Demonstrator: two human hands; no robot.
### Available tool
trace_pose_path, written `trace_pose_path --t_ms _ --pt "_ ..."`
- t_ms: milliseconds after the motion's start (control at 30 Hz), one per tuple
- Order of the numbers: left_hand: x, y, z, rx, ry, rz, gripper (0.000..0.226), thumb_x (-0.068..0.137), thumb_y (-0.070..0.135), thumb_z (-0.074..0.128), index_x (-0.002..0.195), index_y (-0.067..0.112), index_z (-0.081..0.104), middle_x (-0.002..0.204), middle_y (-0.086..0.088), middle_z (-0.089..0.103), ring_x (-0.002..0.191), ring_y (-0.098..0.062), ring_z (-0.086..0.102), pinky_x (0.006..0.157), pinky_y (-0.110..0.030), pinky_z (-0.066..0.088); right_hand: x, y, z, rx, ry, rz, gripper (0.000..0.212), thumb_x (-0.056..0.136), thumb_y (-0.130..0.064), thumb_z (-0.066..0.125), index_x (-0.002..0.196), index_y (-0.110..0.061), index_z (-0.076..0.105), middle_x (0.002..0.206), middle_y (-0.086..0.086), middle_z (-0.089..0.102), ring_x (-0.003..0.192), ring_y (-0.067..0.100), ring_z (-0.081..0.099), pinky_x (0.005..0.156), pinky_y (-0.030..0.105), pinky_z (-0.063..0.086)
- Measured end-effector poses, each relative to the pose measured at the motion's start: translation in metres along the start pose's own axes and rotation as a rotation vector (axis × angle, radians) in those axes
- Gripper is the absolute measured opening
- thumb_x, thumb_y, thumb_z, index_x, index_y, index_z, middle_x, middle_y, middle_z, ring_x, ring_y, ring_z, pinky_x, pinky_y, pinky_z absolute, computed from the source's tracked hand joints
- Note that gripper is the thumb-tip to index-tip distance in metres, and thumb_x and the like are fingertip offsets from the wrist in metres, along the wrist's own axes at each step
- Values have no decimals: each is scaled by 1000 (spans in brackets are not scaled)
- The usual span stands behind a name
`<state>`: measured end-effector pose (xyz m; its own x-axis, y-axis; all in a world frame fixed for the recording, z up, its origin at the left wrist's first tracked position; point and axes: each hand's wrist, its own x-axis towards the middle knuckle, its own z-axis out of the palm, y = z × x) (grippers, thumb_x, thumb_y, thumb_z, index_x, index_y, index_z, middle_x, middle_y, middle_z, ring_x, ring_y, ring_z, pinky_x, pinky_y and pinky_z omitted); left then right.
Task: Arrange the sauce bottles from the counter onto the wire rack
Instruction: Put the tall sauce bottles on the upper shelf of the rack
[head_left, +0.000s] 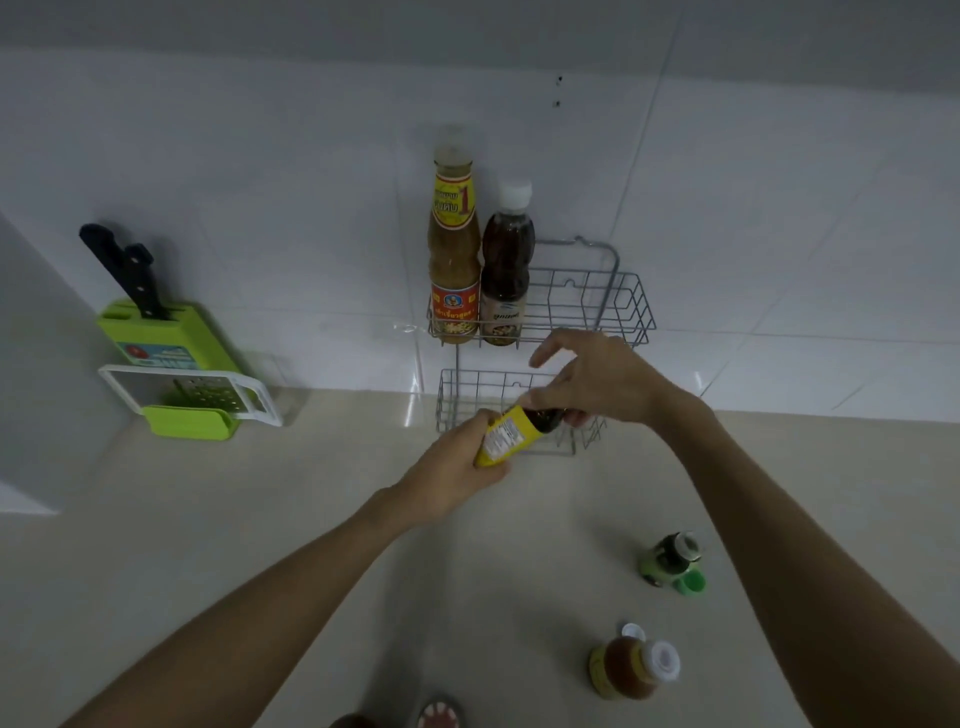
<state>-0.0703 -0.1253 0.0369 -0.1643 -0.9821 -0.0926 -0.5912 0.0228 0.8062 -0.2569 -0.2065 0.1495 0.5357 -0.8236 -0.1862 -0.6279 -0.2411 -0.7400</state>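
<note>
A two-tier wire rack (618, 312) stands against the tiled wall. Its upper tier holds a tall yellow-labelled sauce bottle (453, 244) and a dark bottle with a white cap (506, 265). In front of the lower tier I hold a dark bottle with a yellow label (511, 434), tilted on its side. My left hand (457, 467) grips its base. My right hand (597, 384) covers its neck, thumb and fingers partly spread. On the counter near me stand a small green-labelled bottle (670, 558) and an amber bottle with a white cap (631, 667).
A green knife block (156, 338) with black-handled knives and a white-framed grater (197, 397) sit at the left by the wall. A green cap (691, 582) lies beside the small bottle. A red-and-white lid (440, 714) shows at the bottom edge.
</note>
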Motion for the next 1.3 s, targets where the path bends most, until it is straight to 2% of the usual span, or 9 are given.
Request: trace_pose_path --t_ms 200,333,500,567,667,933,1067,1167,1300 --pt "2 44 -33 -346 -87 67 39 82 25 71 116 37 56 114 -8 65 109 -24 63 91 -42 55 -26 -2 2 333 97 -167 35 77 -29 77 110 -29 67 105 -13 72 99 -2 66 84 13 50" --pt "10 55 -47 -64 -106 72 59 81 31 74 130 23 43 123 8 57 116 -6 54 96 -25 45 -22 -3 1 380 341 -220 39 73 -31 81 103 -18 60 103 -3 73 95 12 70 85 32 57" --pt "20 54 -68 121 615 9 58 79 21 77 125 8 44 121 -7 45 116 -25 46 90 -23 39 2 -13 -30 419 832 -207 40 75 -39 78 98 -23 50 98 -10 67 92 8 68 74 19 54" --pt "33 58 -79 -34 701 -80 86 74 21 82 141 9 31 142 -11 37 132 -27 36 100 -24 32 18 -13 -34 411 846 -217 39 78 -38 77 101 -22 49 99 -9 67 90 8 68 71 13 53" --pt "49 66 -90 -271 522 -121 114 69 11 85 152 18 6 155 -7 21 143 -23 26 109 -31 27 43 -2 -30 302 732 -194 39 79 -40 75 101 -21 49 98 -5 66 87 10 66 70 18 56" --pt "58 62 -82 -424 406 -55 102 73 -11 71 145 21 8 123 1 43 109 -14 52 71 -15 45 65 9 -9 58 577 -214 54 86 -43 66 121 -7 46 108 1 62 94 13 59 73 20 47" --pt "55 64 -83 -410 376 -63 108 75 -12 70 149 22 -2 138 -4 39 117 -14 48 89 -29 50 61 7 -3 83 556 -185 54 87 -45 64 122 -9 41 110 3 64 97 23 67 79 39 57" --pt "35 67 -85 -331 338 -123 108 83 -3 67 152 21 -12 152 7 21 130 -9 33 98 -21 32 49 3 10 164 571 -177 71 87 -44 65 135 -5 33 126 3 55 115 19 56 92 34 50" --pt "-18 33 -88 -268 326 -190 78 87 15 66 151 23 23 157 2 27 144 -17 26 115 -32 24 16 4 51 239 874 -181 59 93 -27 57 142 -6 31 141 12 44 130 25 42 109 41 37"
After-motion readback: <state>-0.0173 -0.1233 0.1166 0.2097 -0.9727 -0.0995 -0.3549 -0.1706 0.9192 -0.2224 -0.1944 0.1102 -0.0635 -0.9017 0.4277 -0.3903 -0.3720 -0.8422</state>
